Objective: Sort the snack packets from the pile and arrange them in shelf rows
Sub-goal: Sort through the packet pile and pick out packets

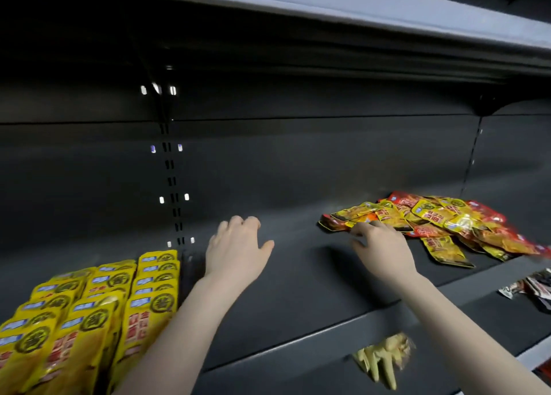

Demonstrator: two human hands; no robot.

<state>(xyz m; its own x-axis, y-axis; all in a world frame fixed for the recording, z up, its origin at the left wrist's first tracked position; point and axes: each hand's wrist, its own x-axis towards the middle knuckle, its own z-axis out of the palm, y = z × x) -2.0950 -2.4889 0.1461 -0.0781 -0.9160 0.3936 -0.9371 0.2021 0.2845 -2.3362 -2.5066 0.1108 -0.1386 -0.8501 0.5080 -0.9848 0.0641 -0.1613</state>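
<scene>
Big dark shelf (298, 290), and the job looks partly done: near left, yellow snack packets (98, 299) stand in tidy rows. Far right, the mixed pile of red and yellow packets (441, 224) lies loose, so plenty is left to sort. The right hand (383, 250) reaches to the pile's near edge, fingers spread, gripping nothing I can see. The left hand (237, 250) hovers relaxed and empty beside the rows.

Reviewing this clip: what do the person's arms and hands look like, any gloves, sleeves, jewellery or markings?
Both the left hand and the right hand are bare, with no gloves. Both forearms are uncovered as far as the frame shows, with no sleeve in view. No watch, ring, bracelet or marking is visible on either.
</scene>
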